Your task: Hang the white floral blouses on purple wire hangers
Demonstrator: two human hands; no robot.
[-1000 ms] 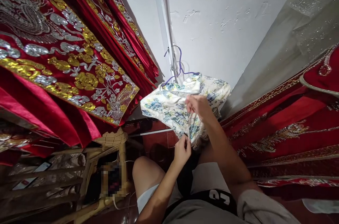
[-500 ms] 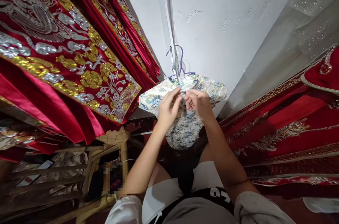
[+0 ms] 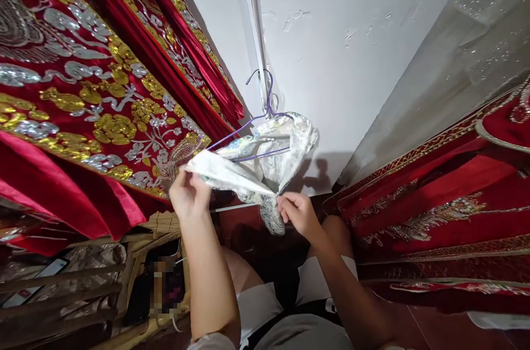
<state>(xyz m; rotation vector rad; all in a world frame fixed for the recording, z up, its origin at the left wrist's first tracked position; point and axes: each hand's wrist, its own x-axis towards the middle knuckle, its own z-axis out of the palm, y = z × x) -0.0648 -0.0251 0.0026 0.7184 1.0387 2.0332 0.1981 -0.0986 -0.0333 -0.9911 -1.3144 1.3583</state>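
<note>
A pale floral blouse [image 3: 248, 173] hangs partly on a thin purple hanger [image 3: 270, 97]. Its front is parted, and the hanger's left arm and lower bar show bare inside the opening. On the left, my left hand [image 3: 190, 192] has its fingers closed on one edge of the blouse and holds it outward. Lower down near the middle, my right hand [image 3: 296, 212] pinches the blouse where the two edges of the opening meet. The blouse's right shoulder still covers the hanger's right end. Its lower part droops below my right hand.
Red garments with gold and silver sequins [image 3: 116, 129] hang close on the left. More red beaded cloth [image 3: 434, 206] hangs on the right, below sheer sparkly fabric [image 3: 488, 35]. A metal pole [image 3: 253, 19] runs along the white wall [image 3: 331, 63]. A phone [image 3: 37, 282] lies on a slatted bamboo seat [image 3: 62, 317].
Both hands have moved down and apart, my left one well to the left. The blouse front has come open, and its left shoulder is off the hanger.
</note>
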